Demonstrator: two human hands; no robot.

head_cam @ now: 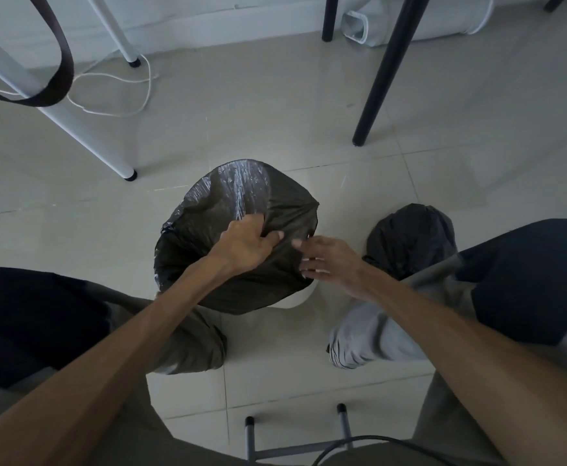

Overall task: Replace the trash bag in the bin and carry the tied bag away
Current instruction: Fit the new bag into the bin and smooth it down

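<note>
Left hand pinches a fold of the black bag draped over the white bin. Right hand spread loose, fingertips brushing plastic. Tied bag sits just right on open floor.

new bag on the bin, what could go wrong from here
The new bag is pinched only by the left hand; the right hand is open, so the film could slip off the white bin rim. The tied bag on the floor beside the right knee could get kicked.
</note>
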